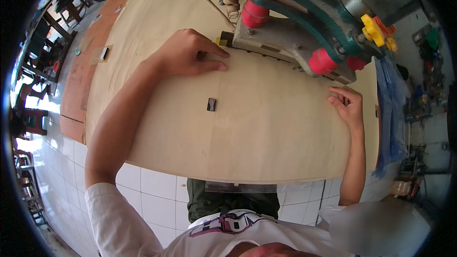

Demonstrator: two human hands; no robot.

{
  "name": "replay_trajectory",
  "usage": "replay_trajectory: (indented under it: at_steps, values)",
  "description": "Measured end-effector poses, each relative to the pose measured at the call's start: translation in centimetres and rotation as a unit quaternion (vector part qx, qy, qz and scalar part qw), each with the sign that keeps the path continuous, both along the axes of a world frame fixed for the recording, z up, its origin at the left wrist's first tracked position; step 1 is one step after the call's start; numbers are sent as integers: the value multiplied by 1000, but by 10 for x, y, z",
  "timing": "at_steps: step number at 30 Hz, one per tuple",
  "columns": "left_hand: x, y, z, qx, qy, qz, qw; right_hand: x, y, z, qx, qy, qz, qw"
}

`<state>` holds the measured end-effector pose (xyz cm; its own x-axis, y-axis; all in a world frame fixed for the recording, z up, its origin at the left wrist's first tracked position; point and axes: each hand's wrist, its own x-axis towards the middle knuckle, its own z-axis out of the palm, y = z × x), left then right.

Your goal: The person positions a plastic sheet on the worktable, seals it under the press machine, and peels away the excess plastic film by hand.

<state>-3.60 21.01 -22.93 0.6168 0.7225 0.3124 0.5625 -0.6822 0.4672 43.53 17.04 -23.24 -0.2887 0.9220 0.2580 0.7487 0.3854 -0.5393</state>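
Note:
My left hand point(193, 56) rests on the pale sheet point(266, 133) near the left end of the machine's metal plate point(271, 43). Its thumb and index finger are apart, with nothing visible between them. On the right, my right hand point(347, 104) is by the plate's lower right end, its fingers bent and the thumb tip a little apart from the index finger. No object shows in it. A small black piece point(211, 104) lies on the sheet between my hands, nearer the left one.
A green machine frame point(304, 21) with pink knobs point(254, 13) and yellow knobs point(372, 30) stands at the top right. A cable point(209, 1) runs down beside it. An orange-brown tabletop point(78, 85) shows at left, and blue plastic point(391, 109) hangs at right.

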Motion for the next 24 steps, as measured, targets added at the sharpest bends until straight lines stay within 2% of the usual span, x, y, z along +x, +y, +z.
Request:
replay_trajectory:
  at_steps: [8,17,24]
  values:
    - [0,1,-2,11,-13,-3,1000,0,1,0,10,-2,6,1000]
    - [-1,-1,2,-17,24,-1,1000,-1,0,2,12,-17,5,1000]
    - [0,8,-12,77,-19,-45,996,1,-2,3,21,-6,-10,1000]
